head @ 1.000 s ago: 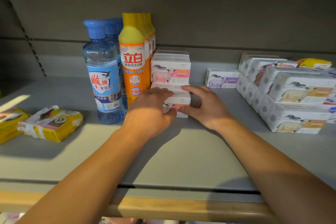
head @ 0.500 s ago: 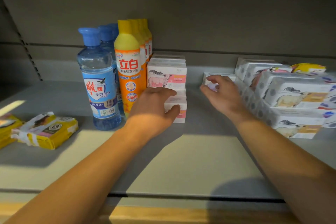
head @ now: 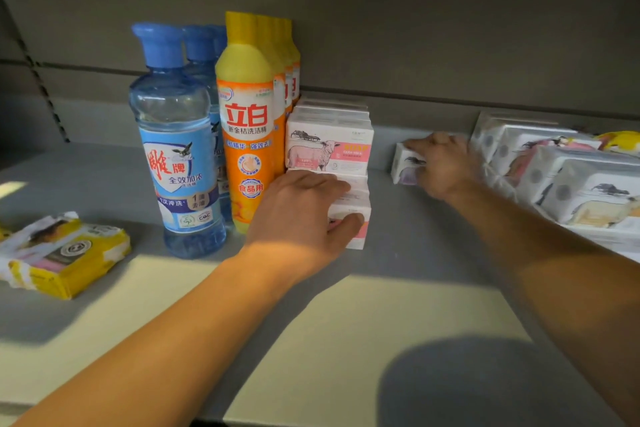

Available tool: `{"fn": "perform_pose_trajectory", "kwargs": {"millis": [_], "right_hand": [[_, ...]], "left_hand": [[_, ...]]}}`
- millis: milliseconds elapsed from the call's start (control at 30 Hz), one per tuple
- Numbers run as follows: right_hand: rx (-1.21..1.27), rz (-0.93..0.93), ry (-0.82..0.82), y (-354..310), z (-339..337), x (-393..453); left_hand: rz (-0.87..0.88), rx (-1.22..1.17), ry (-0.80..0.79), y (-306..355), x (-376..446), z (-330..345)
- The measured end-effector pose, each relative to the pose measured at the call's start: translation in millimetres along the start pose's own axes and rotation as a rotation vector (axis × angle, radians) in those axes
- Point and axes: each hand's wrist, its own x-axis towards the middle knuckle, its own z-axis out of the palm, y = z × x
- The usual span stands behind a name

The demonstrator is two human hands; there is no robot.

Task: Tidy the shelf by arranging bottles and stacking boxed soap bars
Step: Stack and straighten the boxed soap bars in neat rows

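Our left hand (head: 301,215) rests on the low front stack of white-and-pink cardboard soap boxes (head: 351,218), fingers over the top and thumb against the front face, holding it beside the tall orange dish-soap bottle with the yellow cap (head: 247,135). Our right hand (head: 445,166) reaches to the lone white-and-purple soap box (head: 403,166) farther back, between the pink stacks and the wrapped white multipacks (head: 571,184); its fingers curl over the box (blurred, but it looks like a grip).

We judge the box light and stiff, its card faces fairly smooth and easy to dent at the corners, so it is best pinched across the two long sides, not squeezed on the broad face.

The grey metal shelf (head: 398,288) is flat and smooth, partly sunlit, with a grey back panel close behind. To the left stand clear blue-capped detergent bottles (head: 173,135), and a crumpled yellow-wrapped soap pack (head: 62,253) lies near the front edge.
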Motion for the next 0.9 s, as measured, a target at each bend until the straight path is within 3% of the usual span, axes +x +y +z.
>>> {"fn": "perform_pose_trajectory", "kwargs": {"millis": [133,267,400,533,667,800,900], "right_hand": [[0.227,-0.079,-0.057,-3,-11,2],[0.178,-0.103,-0.162,-7,-35,-12],[0.405,-0.033,-0.034,-8,-65,-51],[0.595,-0.041,0.155,-15,-107,-98],[0.692,-0.179,0.144,-46,-135,-131],[0.698,-0.303,0.089,-80,-135,-135],[0.818,-0.353,0.197,-87,-125,-133]], "left_hand": [[0.002,-0.019,-0.012,0,0,-2],[0.000,-0.021,-0.041,-2,0,-3],[-0.030,-0.083,-0.051,0,0,-8],[-0.104,-0.322,0.086,6,-5,-18],[-0.141,-0.698,0.115,11,-13,-29],[-0.094,-0.784,0.037,10,-13,-35],[-0.133,-0.844,0.119,9,-9,-37]]}}
